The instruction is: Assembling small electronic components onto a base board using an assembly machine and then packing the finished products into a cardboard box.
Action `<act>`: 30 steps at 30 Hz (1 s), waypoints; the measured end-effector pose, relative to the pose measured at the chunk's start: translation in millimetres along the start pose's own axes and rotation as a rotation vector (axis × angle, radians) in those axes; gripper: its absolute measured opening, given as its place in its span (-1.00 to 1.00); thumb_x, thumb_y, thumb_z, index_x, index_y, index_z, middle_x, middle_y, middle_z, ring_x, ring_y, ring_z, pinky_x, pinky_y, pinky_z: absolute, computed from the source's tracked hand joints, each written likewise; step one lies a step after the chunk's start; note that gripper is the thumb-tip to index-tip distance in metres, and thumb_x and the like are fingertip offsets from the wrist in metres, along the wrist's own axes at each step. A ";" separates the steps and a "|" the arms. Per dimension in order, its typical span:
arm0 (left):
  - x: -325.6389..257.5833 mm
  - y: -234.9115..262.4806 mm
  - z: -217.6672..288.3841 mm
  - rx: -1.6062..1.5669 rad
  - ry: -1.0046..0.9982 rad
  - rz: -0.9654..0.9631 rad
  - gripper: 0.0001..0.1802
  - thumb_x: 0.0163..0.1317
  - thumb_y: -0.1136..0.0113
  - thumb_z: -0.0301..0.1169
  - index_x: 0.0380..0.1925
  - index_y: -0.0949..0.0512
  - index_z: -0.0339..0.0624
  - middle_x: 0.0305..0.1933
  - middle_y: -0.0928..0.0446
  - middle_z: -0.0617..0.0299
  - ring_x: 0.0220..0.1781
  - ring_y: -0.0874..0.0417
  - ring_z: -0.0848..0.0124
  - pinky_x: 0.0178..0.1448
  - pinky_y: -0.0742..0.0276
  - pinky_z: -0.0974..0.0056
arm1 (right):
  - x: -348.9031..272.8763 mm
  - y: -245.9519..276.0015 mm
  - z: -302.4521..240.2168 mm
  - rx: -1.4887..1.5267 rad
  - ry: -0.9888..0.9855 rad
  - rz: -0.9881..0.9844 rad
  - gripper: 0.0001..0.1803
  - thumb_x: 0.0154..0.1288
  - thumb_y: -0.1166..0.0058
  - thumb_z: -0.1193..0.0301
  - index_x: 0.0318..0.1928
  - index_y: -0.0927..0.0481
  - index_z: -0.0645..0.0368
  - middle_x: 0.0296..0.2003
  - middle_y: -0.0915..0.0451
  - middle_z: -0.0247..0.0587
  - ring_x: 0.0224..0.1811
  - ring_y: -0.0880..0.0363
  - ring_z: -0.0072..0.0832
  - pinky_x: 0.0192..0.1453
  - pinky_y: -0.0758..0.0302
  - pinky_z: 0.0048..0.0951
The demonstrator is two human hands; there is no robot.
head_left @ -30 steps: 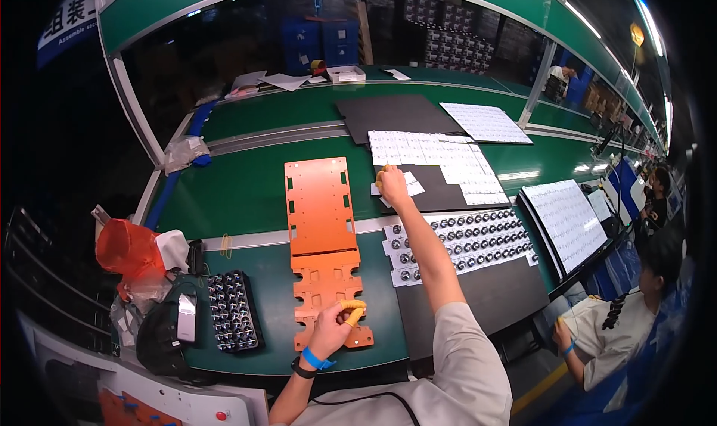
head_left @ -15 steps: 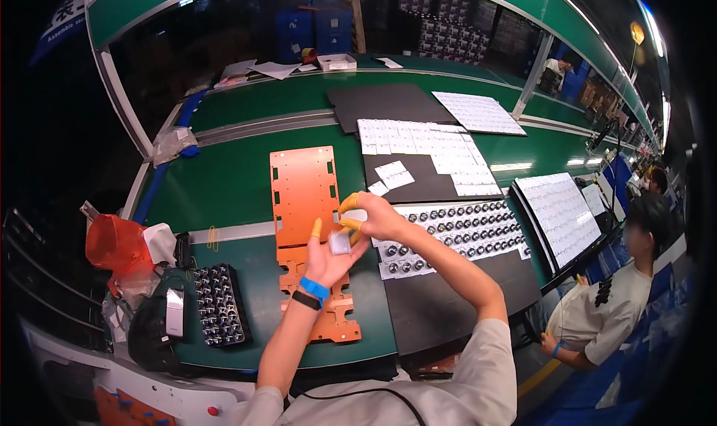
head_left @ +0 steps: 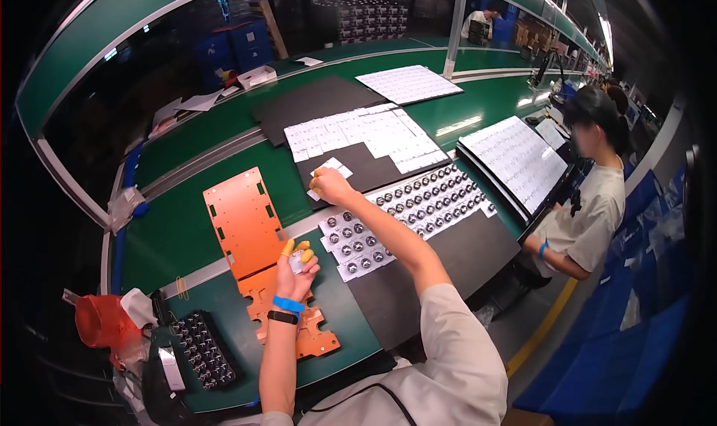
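My left hand (head_left: 297, 271), with yellow finger cots, is raised palm up over the orange fixture plate (head_left: 240, 221). Its fingers curl around a small whitish piece (head_left: 298, 261), too small to make out fully. My right arm stretches forward, and my right hand (head_left: 333, 187) bends its fingertips down onto the loose white cards (head_left: 334, 168) on a black board (head_left: 358, 161). The fingertips look pinched at a card's edge, partly hidden by the hand. Just right of my hands, rows of round dark metallic parts (head_left: 411, 208) stand on white cards.
A black tray of metallic parts (head_left: 205, 349) lies at left, near an orange bag (head_left: 101, 320). Sheets of white cards cover the black board's far side and another board (head_left: 515, 161) at right. A co-worker (head_left: 590, 194) sits at the right.
My right hand has left the left palm and moved forward to the loose white cards. My left hand keeps a small whitish piece. The view has turned to the right.
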State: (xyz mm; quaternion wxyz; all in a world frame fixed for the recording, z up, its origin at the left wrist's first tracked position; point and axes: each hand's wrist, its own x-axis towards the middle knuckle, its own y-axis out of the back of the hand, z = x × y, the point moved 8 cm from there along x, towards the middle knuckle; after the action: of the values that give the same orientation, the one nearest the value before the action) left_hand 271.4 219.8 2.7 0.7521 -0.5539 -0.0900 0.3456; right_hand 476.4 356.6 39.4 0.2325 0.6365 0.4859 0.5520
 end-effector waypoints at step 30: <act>-5.4 -4.8 2.2 -0.106 0.095 -0.116 -0.63 0.51 0.10 -0.17 -0.48 -0.34 -0.10 -0.59 -0.15 0.36 -0.65 -0.13 0.54 -0.62 -0.01 0.44 | -8.8 29.9 27.7 -0.150 -0.123 0.112 -0.89 0.08 -0.19 0.44 -0.34 -0.72 0.07 -0.26 -0.61 -0.13 -0.10 -0.56 -0.21 0.01 -0.45 -0.22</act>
State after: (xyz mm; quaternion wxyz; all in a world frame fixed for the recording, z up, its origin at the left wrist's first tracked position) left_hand 268.2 217.4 9.1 0.7438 -0.6027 -0.1041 0.2696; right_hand 513.7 343.0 52.3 0.2776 0.6761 0.3916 0.5590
